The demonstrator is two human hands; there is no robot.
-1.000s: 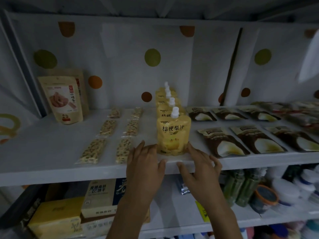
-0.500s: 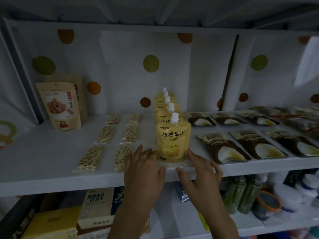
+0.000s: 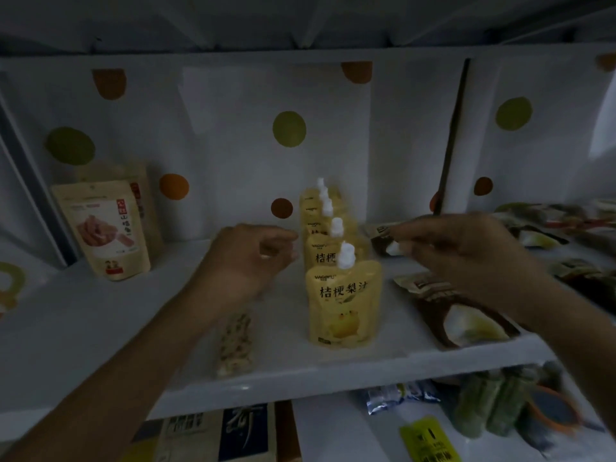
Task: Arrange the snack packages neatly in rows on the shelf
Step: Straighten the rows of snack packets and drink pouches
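Note:
Several yellow spouted pouches stand in one row running front to back on the white shelf [image 3: 100,328]; the front pouch [image 3: 343,301] is upright near the shelf edge. My left hand [image 3: 246,258] hovers left of the row beside the second pouch [image 3: 321,253], fingers loosely curled, holding nothing. My right hand [image 3: 466,251] hovers right of the row at the same depth, fingers relaxed and pointing left, also holding nothing. A nut bar [image 3: 235,341] lies under my left forearm. Brown flat packs [image 3: 460,315] lie to the right.
A tan stand-up snack bag [image 3: 105,228] leans at the back left. More flat packs [image 3: 566,225] fill the far right. The shelf below holds boxes [image 3: 216,431], green bottles [image 3: 490,401] and a yellow tag [image 3: 430,441].
Both hands left the base of the front pouch and rose, moving deeper into the shelf to either side of the rear pouches. The view moved closer.

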